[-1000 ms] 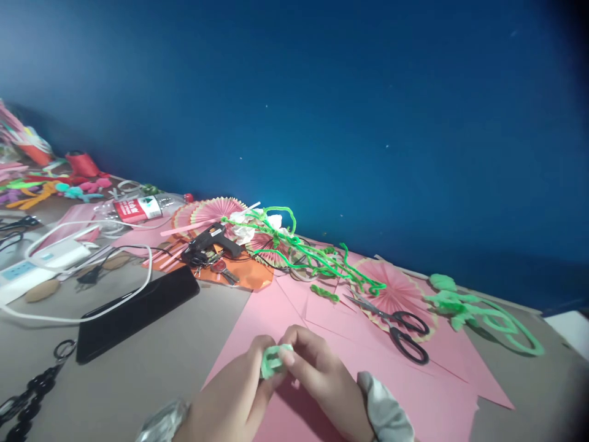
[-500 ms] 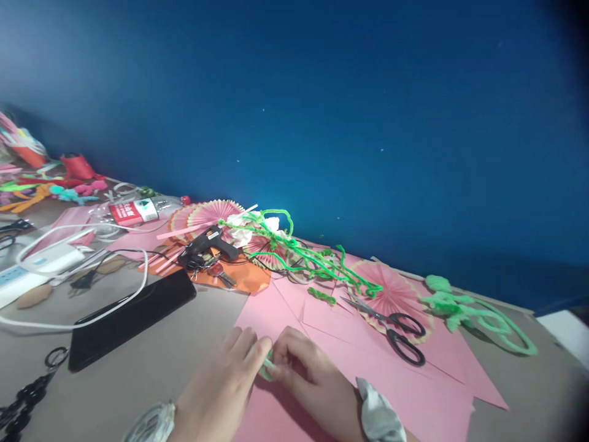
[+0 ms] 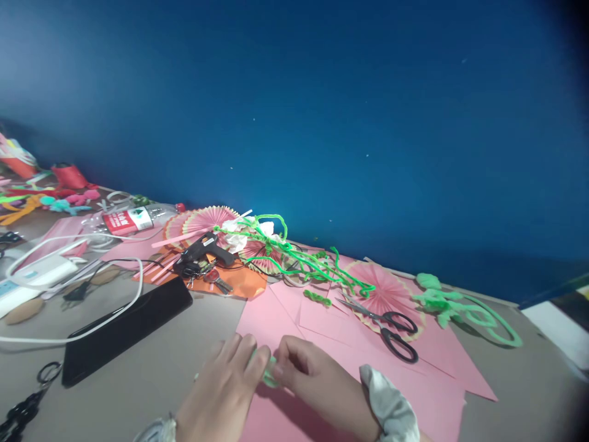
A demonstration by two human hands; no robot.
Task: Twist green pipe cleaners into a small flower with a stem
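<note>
Both your left hand and right hand pinch one small light-green fuzzy pipe-cleaner piece between closed fingertips, above pink paper sheets.

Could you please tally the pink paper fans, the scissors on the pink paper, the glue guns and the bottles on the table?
Pink paper fans: 3
Scissors on the pink paper: 1
Glue guns: 1
Bottles: 1
Total: 6
</note>
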